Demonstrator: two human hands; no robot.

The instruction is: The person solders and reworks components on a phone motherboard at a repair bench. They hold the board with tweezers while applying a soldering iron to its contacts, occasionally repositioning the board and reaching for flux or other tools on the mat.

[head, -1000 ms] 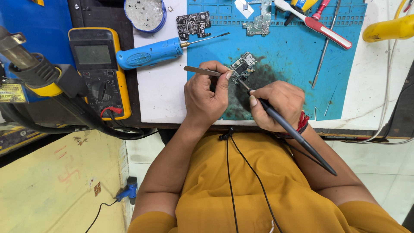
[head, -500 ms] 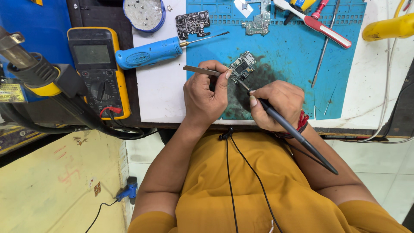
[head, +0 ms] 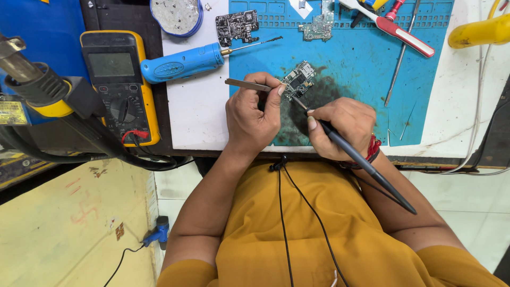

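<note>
Left hand (head: 249,119) fingers closed on tweezers (head: 247,84), pinched between thumb and forefinger; the tweezers lie near level, back end pointing left, front end hidden under the fingertips right at the board (head: 298,81). Right hand (head: 340,125) fingers wrapped pen-style round a dark iron (head: 361,162); handle runs down-right past the wrist, thin tip angled up-left and touching or just off the board's lower edge, cannot tell which. Red thread band (head: 373,149) on right wrist.

Board is small, tilted, lying on the blue mat (head: 361,74) at the top of a dark scorched patch, between the two hands.

Mat sits on a white surface (head: 196,117). Blue screwdriver (head: 183,62) lies left of the board, handle on the white surface, shaft reaching onto the mat. Above it a black board (head: 237,25) and further right another board (head: 319,25) at the mat's top edge. Round tin (head: 177,15) top left of those. Red-handled tool (head: 404,34) top right on the mat, thin probe (head: 398,64) beside it. Yellow tool (head: 478,32) far right. Yellow multimeter (head: 118,85) left of the surface, red plug at its base. Hot-air handle (head: 37,87) with black hose at far left. Black cord (head: 303,207) hangs over the mustard shirt.
</note>
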